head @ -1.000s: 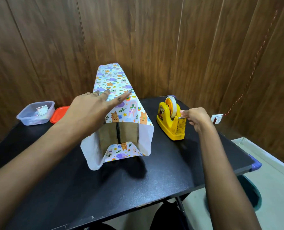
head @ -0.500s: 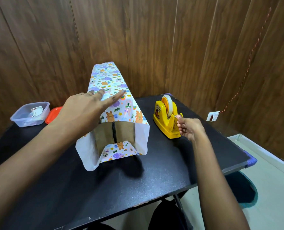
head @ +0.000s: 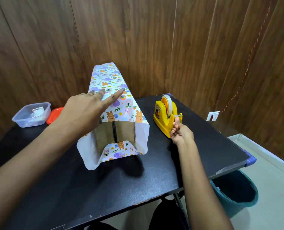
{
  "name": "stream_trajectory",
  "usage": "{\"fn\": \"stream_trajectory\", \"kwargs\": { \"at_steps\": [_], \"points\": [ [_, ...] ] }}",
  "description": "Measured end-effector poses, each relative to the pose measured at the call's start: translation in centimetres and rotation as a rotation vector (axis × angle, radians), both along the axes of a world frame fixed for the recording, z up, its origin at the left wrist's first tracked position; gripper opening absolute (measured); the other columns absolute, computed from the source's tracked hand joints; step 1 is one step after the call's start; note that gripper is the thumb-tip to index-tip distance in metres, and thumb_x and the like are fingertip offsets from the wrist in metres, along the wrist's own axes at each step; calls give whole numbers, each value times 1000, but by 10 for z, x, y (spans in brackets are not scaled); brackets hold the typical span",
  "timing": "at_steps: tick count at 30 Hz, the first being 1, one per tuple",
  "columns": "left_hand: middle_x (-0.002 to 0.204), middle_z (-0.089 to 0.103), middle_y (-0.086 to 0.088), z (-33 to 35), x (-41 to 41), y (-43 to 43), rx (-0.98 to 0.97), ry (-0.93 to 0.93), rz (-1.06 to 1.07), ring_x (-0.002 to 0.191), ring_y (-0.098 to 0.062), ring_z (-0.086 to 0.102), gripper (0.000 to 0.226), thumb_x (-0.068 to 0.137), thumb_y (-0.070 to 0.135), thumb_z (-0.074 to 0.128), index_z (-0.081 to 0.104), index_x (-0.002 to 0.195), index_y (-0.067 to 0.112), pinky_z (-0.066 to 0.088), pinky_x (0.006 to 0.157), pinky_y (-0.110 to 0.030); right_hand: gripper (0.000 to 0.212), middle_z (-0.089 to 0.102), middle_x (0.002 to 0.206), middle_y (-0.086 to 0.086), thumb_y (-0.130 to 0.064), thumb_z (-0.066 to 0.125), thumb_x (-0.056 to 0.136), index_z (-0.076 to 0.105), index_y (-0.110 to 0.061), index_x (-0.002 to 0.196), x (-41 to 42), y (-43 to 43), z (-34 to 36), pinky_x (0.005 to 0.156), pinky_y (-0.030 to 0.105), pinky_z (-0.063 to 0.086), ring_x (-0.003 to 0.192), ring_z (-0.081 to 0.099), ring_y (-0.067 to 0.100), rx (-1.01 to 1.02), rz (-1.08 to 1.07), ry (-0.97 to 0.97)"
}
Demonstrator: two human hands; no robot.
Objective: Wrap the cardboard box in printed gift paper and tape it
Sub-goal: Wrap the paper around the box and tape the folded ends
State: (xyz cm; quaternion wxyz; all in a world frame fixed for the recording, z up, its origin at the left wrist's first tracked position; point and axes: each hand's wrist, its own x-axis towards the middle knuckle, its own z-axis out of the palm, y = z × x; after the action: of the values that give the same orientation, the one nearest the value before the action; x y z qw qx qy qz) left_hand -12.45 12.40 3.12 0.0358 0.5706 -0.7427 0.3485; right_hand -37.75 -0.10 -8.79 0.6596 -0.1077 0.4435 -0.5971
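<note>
My left hand (head: pixel 86 112) lay flat, fingers (head: pixel 116 96) spread, on the gift paper (head: pixel 119 103) over the cardboard box (head: pixel 114 131) at frame centre on the tabletop (head: pixel 104 188). My right hand (head: pixel 181 131) pinched tape at the yellow dispenser (head: pixel 166 117), centre right.

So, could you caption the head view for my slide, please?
Left hand steadies the gift paper; right hand at tape dispenser.

Dark wood-panel walls (head: pixel 154 39) meet in corner; black desk (head: pixel 104 188); pale floor (head: pixel 270 171); teal bin (head: pixel 234 191) below; wall switch (head: pixel 213 116).
</note>
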Motion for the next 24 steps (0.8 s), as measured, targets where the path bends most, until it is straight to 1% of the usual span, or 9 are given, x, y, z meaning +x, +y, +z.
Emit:
{"fn": "stream_trajectory", "kwargs": {
  "at_steps": [3,8,10,13,15,17,19,21,24],
  "points": [
    [123,62,-14,-3,0,1,-9,39,16,98,-37,65,116,63,11,82,1,142,39,32,50,-24,31,43,33,-7,-29,68,85,56,-9,65,2,1,1,31,9,32,25,35,3,11,-28,-2],
    [140,48,-10,-3,2,1,-48,33,-5,112,-31,58,105,81,19,67,-21,133,42,38,55,-28,27,47,37,-5,-22,67,86,55,-8,67,4,4,1,31,9,31,24,36,3,7,-74,-50],
    [141,47,-9,-2,0,1,-56,40,-10,113,-31,57,103,83,19,65,-24,131,42,38,56,-28,25,47,46,-3,-19,65,88,54,-8,69,6,6,-7,32,9,32,24,36,2,23,-78,-91],
    [140,48,-10,-3,0,1,-45,42,-3,114,-32,57,105,82,18,66,-23,133,41,40,56,-28,26,45,38,-6,-23,62,90,52,-11,69,6,18,-16,32,9,32,25,36,2,-19,-6,-131],
    [133,55,-13,-3,1,2,-32,37,-5,106,-35,62,111,75,15,72,-13,140,42,38,51,-27,28,44,39,-6,-26,59,91,51,-12,69,5,29,-5,32,9,31,27,35,2,-115,68,-94],
    [128,58,-15,-2,0,5,-23,24,12,97,-36,64,116,71,11,74,-10,144,44,34,48,-27,26,43,43,-6,-26,54,93,49,-14,70,5,50,23,31,11,29,30,33,1,-311,201,-49],
    [136,52,-14,-1,-1,5,-16,32,34,104,-35,61,112,76,11,69,-15,141,43,34,52,-28,23,43,46,-5,-26,54,90,53,-16,70,11,79,58,32,12,27,32,32,2,-524,367,19],
    [144,43,-11,1,-3,6,-4,17,70,114,-32,55,102,83,12,60,-20,139,41,33,55,-29,18,45,47,-2,-26,56,84,57,-17,69,25,111,88,34,12,25,31,30,3,-662,519,118],
    [145,38,-9,6,-8,7,34,7,115,117,-30,52,93,87,13,53,-17,144,39,33,57,-30,15,48,43,1,-18,58,87,56,-12,73,60,137,96,34,11,24,28,29,5,-682,641,293]
  ]
}}
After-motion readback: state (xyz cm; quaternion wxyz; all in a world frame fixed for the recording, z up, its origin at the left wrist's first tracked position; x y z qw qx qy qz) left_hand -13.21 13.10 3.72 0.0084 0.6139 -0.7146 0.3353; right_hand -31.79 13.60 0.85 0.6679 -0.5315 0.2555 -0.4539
